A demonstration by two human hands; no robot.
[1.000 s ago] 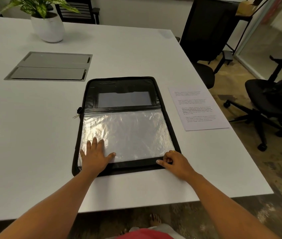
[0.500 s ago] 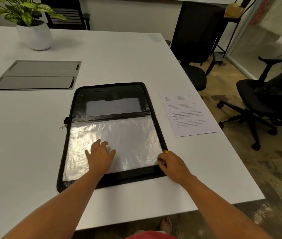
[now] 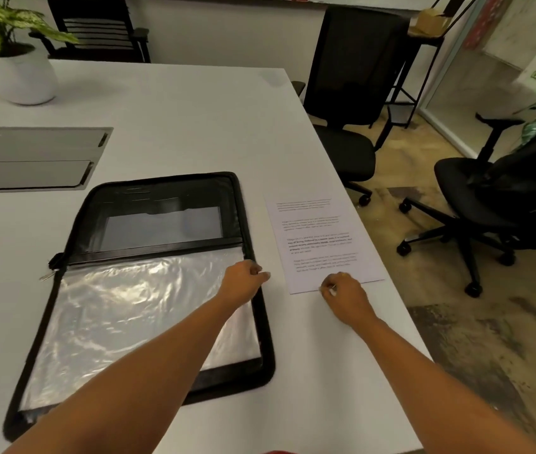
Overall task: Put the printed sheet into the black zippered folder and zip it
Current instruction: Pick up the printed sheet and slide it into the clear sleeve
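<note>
The black zippered folder [image 3: 148,204] lies open on the white table, with a crinkled clear plastic sleeve [image 3: 135,316] over its near half. Its zipper pull [image 3: 46,276] sticks out at the left edge. The printed sheet [image 3: 319,240] lies flat on the table just right of the folder. My left hand [image 3: 242,280] is over the folder's right edge with its fingers curled together, holding nothing. My right hand [image 3: 345,298] has its fingertips bunched at the sheet's near edge. I cannot see whether they pinch the paper.
A grey cable hatch [image 3: 30,155] is set into the table at the left, and a potted plant [image 3: 14,70] stands behind it. The table's right edge [image 3: 391,309] runs close past the sheet. Black office chairs [image 3: 351,93] stand on the floor beyond it.
Both hands have left the folder's near edge and moved right. My left hand now reaches the folder's right edge and my right hand reaches the sheet's near edge. The view has swung rightward.
</note>
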